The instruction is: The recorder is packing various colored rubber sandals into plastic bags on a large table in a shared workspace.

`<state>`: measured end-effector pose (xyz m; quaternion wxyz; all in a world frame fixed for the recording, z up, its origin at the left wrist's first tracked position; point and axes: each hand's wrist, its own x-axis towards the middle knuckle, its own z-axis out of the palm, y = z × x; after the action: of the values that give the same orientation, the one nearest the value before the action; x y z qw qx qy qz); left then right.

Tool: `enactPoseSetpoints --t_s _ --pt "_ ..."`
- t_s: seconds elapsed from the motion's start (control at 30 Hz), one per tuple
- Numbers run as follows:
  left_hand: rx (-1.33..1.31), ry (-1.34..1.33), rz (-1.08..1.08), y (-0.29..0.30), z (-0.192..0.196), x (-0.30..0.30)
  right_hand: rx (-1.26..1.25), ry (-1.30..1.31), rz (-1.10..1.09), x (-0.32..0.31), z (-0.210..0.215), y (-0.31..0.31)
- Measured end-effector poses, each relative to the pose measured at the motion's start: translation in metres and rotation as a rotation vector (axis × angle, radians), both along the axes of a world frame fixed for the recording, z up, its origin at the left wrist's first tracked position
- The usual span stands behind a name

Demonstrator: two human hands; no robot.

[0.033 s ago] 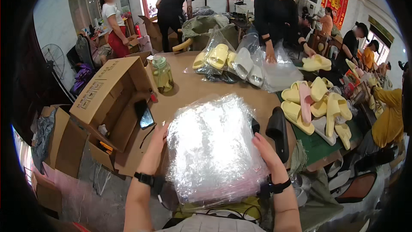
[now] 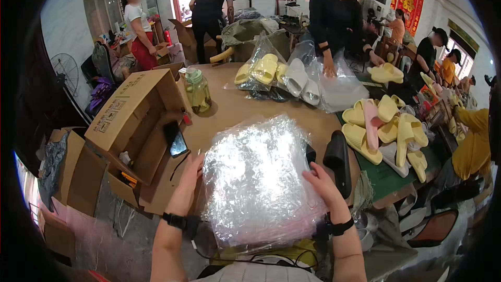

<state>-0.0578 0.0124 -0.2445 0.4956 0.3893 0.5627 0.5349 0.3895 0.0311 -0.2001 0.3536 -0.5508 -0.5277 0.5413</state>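
Note:
A stack of clear, shiny plastic bags [image 2: 255,177] lies in front of me at the table's near edge, with bright glare on top and pinkish layers at its lower edge. My left hand [image 2: 191,173] rests along the stack's left side, fingers stretched out and partly hidden behind the film. At the opposite side, my right hand [image 2: 322,184] has its fingers apart, with the tips by the right edge. Neither hand is closed round the bags. A black slipper [image 2: 338,164] lies just beyond my right hand.
Left on the table [image 2: 219,94] are an open cardboard box [image 2: 130,94], a phone [image 2: 175,138] and a green-tinted jar [image 2: 197,91]. Yellow, pink and white slippers [image 2: 386,125] pile up at right. Across from me, a person in black [image 2: 336,18] handles bags and a yellow slipper.
My right hand's fingers have spread slightly at the stack's edge, and my left has shifted a little. The bag stack stays in place. The co-worker's yellow slipper has tilted slightly.

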Motion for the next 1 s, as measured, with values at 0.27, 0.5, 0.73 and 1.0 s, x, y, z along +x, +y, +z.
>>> enactPoseSetpoints --t_s 0.27,0.5,0.73,1.0 --pt "-0.049 0.216 -0.052 -0.053 -0.017 0.023 0.346 -0.515 0.289 -0.007 -0.013 -0.016" --pt "0.014 0.181 0.154 -0.04 -0.021 0.041 0.566 -0.51 -0.158 -0.007 -0.033 0.015" --pt "0.069 0.225 0.177 -0.037 -0.038 0.044 0.416 -0.452 -0.019 -0.016 -0.068 0.064" --pt "0.13 0.118 0.087 -0.02 -0.021 0.074 0.42 0.265 -0.406 0.0 -0.039 0.068"
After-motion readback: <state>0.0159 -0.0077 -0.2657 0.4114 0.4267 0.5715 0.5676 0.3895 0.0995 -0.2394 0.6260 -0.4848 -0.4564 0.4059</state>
